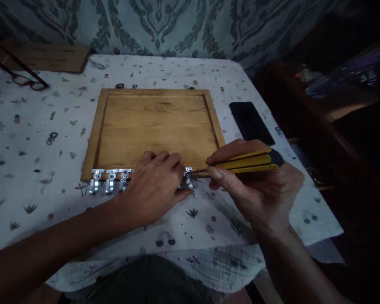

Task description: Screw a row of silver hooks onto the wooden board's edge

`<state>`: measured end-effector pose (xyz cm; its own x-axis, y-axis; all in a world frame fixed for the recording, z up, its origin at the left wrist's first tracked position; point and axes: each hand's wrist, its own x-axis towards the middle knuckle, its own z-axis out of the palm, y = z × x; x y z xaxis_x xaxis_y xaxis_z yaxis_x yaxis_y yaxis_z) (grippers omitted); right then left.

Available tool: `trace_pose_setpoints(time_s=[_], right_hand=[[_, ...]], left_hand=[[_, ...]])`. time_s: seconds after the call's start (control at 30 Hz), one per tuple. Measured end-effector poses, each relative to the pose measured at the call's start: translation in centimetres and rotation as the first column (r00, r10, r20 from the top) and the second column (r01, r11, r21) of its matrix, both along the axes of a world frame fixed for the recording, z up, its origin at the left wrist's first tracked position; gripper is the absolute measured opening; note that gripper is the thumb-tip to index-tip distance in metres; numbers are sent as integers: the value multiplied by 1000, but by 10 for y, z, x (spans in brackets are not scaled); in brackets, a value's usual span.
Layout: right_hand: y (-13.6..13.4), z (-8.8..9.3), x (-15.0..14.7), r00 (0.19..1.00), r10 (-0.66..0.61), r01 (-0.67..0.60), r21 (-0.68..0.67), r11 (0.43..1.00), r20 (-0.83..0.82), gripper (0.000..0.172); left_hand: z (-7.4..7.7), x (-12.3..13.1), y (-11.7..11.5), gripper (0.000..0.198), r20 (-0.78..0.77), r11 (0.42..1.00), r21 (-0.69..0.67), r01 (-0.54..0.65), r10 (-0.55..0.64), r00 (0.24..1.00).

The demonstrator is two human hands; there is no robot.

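A wooden board with a raised frame lies flat on a patterned cloth. Along its near edge sit several metal hooks. My left hand rests curled over the near edge, its fingers pressed on a hook at the right end. My right hand grips a yellow and black screwdriver, held nearly level. The tip of the screwdriver touches that right-end hook.
A black phone lies right of the board. Red-framed glasses and a flat brown board lie at the far left. The table's right edge drops off near my right hand. A patterned curtain hangs behind.
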<state>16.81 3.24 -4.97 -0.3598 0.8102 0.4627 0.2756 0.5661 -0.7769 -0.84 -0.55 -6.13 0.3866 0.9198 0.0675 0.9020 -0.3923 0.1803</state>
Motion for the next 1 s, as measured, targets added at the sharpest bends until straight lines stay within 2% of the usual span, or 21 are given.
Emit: trace_pose_setpoints(time_s=[0.1,0.23,0.4,0.57,0.7,0.9,1.0], right_hand=[[1,3,-1,1000,3,-4,-50,999,-21,9],[3,7,2,994,109,-109,-84,990,2,5],[8,5,6,983,172,-175,44,984,65,7],[7,1,0,987,53,-79,170,982,151,13],[2,-2,-7,984,-56,21,206,978,167,19],[-1,-6,-6,994,-27,9,169,986,108,16],[-4,-5,-1,997,-21,5,200,980,76,10]], left_hand=[[0,0,0,35,-1,1000,-16,-2,2,1000],[0,0,-1,35,-2,1000,-13,1,-1,1000],[-1,0,0,36,1,1000,-6,3,-3,1000],[-2,0,0,34,16,1000,21,-4,4,1000],[-3,0,0,35,24,999,33,-8,8,1000],[-3,0,0,35,20,999,41,-7,6,1000],[-1,0,0,33,14,999,37,-2,1,1000]])
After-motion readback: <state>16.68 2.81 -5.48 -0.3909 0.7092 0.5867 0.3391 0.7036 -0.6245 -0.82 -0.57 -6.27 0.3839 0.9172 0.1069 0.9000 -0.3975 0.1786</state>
